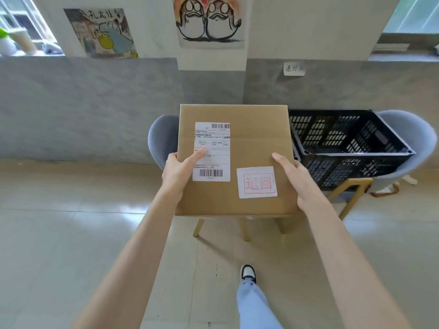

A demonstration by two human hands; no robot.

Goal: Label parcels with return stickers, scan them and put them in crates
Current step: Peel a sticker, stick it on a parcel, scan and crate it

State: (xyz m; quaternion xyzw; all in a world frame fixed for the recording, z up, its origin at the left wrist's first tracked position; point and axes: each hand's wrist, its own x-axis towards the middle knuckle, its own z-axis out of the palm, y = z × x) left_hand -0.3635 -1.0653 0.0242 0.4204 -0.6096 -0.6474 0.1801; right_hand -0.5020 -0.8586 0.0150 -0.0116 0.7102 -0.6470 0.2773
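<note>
Red "退回" on the parcel's (249, 138) sticker (257, 182); "退回" on a wall note (294, 68).

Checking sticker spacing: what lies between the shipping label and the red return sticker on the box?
Head view: only bare cardboard of the box separates the shipping label and the return sticker.

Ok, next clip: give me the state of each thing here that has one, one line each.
Box: closed, held up off the floor by both hands.
Shipping label: stuck flat on the box top.
Return sticker: already stuck on the box, near its right corner.
Crate: on a chair, tilted, looks empty.
Left hand: grips the box's left edge, thumb on the label.
Right hand: grips the box's right edge.
</note>
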